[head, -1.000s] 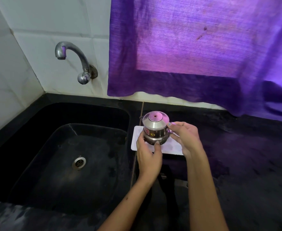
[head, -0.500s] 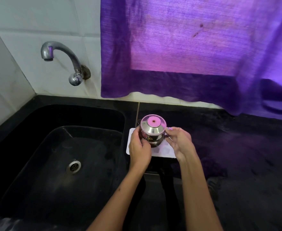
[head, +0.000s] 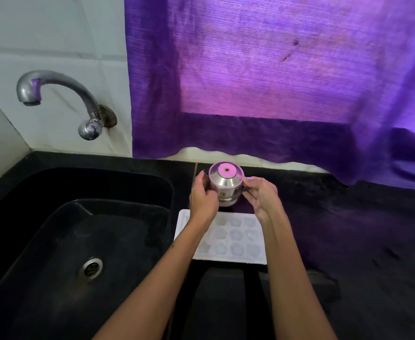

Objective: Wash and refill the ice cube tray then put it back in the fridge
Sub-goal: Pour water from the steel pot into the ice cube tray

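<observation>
A white ice cube tray [head: 236,238] lies flat on the black counter just right of the sink, its cells facing up. Beyond the tray's far edge is a small steel jug [head: 226,184] with a domed lid. My left hand [head: 202,196] wraps around the jug's left side. My right hand [head: 260,195] pinches the handle on its right side. Whether the jug rests on the counter or hangs just above it is unclear. My forearms cross over the tray and hide parts of it.
A black sink [head: 42,241] with a steel drain [head: 92,268] fills the left. A chrome tap [head: 54,94] juts from the white tiled wall, with no water running. A purple curtain [head: 275,82] hangs behind the black counter [head: 348,241].
Both hands have carried the jug from above the tray to the counter behind the tray's far edge. The tray now shows nearly whole.
</observation>
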A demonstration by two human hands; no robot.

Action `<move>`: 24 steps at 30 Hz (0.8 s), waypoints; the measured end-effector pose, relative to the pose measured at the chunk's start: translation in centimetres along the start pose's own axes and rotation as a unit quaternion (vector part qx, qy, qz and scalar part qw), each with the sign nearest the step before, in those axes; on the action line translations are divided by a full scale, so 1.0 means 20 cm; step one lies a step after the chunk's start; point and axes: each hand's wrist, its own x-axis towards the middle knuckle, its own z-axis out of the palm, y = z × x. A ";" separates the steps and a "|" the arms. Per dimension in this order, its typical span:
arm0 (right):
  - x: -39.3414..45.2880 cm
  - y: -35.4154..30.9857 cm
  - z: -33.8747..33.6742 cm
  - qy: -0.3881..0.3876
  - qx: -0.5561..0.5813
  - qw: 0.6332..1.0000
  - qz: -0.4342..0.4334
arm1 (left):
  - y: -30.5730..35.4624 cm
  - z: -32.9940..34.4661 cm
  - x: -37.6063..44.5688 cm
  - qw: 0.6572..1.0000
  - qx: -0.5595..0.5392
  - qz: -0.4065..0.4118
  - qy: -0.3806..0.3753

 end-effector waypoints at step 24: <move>0.29 0.03 0.05 0.020 -0.028 0.999 0.029 | -0.04 0.12 0.26 0.995 0.071 -0.067 0.033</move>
